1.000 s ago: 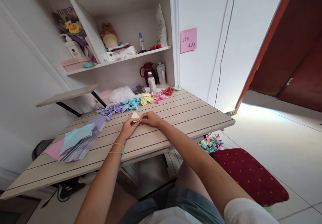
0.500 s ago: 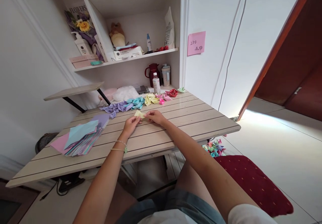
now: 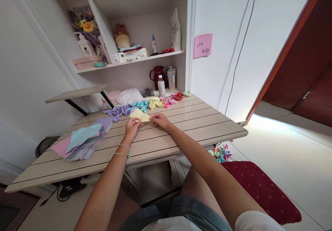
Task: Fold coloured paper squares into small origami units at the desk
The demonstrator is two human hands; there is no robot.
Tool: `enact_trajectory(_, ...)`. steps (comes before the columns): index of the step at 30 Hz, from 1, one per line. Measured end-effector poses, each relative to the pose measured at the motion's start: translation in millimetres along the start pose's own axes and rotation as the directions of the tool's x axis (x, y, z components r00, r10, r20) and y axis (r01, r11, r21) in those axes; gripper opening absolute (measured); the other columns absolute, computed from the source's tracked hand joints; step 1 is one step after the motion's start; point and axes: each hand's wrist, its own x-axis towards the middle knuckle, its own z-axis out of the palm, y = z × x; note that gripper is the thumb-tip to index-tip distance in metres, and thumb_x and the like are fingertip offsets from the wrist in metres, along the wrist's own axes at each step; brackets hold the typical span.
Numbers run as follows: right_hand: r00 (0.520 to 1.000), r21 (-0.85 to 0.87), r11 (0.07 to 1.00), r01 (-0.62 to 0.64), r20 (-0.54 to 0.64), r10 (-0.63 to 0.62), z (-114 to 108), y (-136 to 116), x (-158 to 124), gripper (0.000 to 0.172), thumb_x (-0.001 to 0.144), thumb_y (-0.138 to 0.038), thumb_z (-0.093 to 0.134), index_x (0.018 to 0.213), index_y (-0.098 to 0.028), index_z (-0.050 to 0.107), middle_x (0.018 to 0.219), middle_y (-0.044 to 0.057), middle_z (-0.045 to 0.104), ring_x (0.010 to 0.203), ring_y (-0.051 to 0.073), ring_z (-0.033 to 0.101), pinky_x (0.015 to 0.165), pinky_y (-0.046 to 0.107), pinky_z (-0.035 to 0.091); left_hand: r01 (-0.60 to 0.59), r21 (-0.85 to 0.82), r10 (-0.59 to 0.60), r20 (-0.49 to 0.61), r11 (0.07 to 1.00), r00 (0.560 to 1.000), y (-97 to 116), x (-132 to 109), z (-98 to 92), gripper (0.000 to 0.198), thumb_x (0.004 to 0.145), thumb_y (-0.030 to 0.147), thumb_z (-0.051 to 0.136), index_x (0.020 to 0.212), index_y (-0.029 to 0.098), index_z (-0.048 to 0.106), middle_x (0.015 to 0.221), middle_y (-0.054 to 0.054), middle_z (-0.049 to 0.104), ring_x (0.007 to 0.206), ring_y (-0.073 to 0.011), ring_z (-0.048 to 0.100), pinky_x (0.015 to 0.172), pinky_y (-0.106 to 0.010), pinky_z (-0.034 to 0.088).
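Note:
A creased sheet of yellow origami paper (image 3: 140,114) is held just above the desk. My left hand (image 3: 132,127) pinches its near left edge between thumb and fingers. At the right corner, my right hand (image 3: 159,120) grips the same sheet with its fingertips. Just beyond lies a row of folded paper pieces: purple ones (image 3: 118,111), blue ones (image 3: 141,105), yellow ones (image 3: 156,102), pink ones (image 3: 169,101), a red one (image 3: 178,96) and a pale green one (image 3: 187,93). Left of my hands, a fanned stack of coloured paper (image 3: 84,141) rests on the desk.
The slatted desk (image 3: 207,123) ends at a near edge above my lap. At its back stand a bottle (image 3: 161,86), a dark red jug (image 3: 157,77) and a cup (image 3: 171,77). A small raised shelf (image 3: 77,93) is at left. A red seat (image 3: 259,189) sits at right.
The yellow paper has opened out from a small folded shape into a larger, wider piece. My left hand has shifted slightly left; my right hand has stayed nearly in place.

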Motion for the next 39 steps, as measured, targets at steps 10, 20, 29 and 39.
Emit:
enact_trajectory(10,0.998,0.077,0.996,-0.053,-0.027,0.055,-5,-5,-2,0.041,0.064,-0.028,0.072,0.102,-0.016,0.061,0.053,-0.006,0.056,0.041,0.006,0.042,0.039,0.017,0.030,0.059,0.015,-0.061,0.126,0.998,0.990,3,-2,2.4,0.038,0.059,0.036,0.074,0.082,0.016,0.051,0.065,0.001,0.064,0.053,-0.0115,0.063,0.050,-0.019,0.040)
enact_trajectory(20,0.998,0.158,0.985,-0.067,0.014,0.066,-5,-1,-2,0.046,0.047,-0.026,0.082,0.088,-0.014,0.062,0.050,-0.006,0.055,0.043,0.006,0.041,0.041,0.018,0.028,0.037,0.028,-0.040,0.101,0.999,0.994,0,-1,2.0,0.056,0.062,0.036,0.074,0.107,0.016,0.046,0.067,0.000,0.065,0.046,-0.0097,0.058,0.045,-0.018,0.037)
enact_trajectory(29,0.996,0.191,0.977,-0.093,0.016,0.091,-3,-3,-2,0.031,0.052,-0.033,0.082,0.071,-0.015,0.065,0.059,-0.003,0.060,0.051,0.007,0.048,0.046,0.018,0.036,0.063,0.009,-0.064,0.121,0.998,0.991,3,-2,0.4,0.067,0.062,0.035,0.075,0.118,0.014,0.045,0.075,-0.004,0.068,0.050,-0.0101,0.060,0.049,-0.020,0.042)
enact_trajectory(39,0.986,0.178,0.973,-0.145,0.106,0.128,1,0,-5,0.030,0.067,-0.043,0.072,0.073,-0.015,0.065,0.067,0.003,0.066,0.061,0.013,0.058,0.054,0.022,0.045,0.036,0.130,-0.075,0.310,0.991,0.948,-8,-2,1.4,0.050,0.064,0.038,0.073,0.105,0.013,0.058,0.072,-0.004,0.069,0.055,-0.0133,0.061,0.060,-0.027,0.049)
